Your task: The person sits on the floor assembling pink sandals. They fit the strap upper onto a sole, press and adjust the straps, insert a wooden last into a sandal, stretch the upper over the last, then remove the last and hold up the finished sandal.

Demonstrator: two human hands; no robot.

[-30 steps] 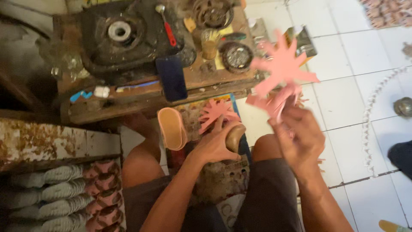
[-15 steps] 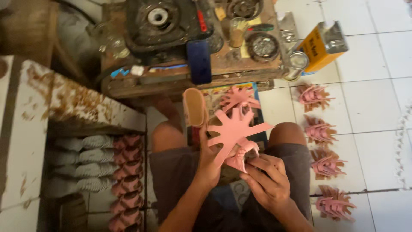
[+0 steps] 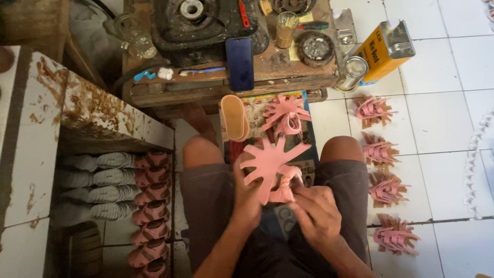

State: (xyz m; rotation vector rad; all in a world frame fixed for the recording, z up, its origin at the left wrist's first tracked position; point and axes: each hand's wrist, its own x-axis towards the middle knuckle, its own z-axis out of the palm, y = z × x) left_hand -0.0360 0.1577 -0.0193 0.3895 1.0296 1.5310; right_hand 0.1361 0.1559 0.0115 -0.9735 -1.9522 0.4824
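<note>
Over my lap I hold a pink star-shaped shoe upper [image 3: 270, 162] with long strap tabs spreading out. My left hand [image 3: 247, 198] grips it from the left, fingers curled under it. From the right, my right hand [image 3: 314, 211] pinches its lower tabs. Another pink upper [image 3: 285, 113] lies on printed paper [image 3: 260, 105] on the floor ahead, beside a tan shoe last [image 3: 235, 118].
A low wooden bench [image 3: 231, 85] ahead carries a black stove [image 3: 200, 20], a dark phone [image 3: 240, 63], a glass, round tins and a yellow can [image 3: 383, 49]. Several folded pink uppers [image 3: 381, 152] lie on white tiles at right. Lasted pink shoes [image 3: 146, 206] are racked at left.
My view has tilted down and left; the pink upper came from high at the right down to my lap, and both hands now close on it.
</note>
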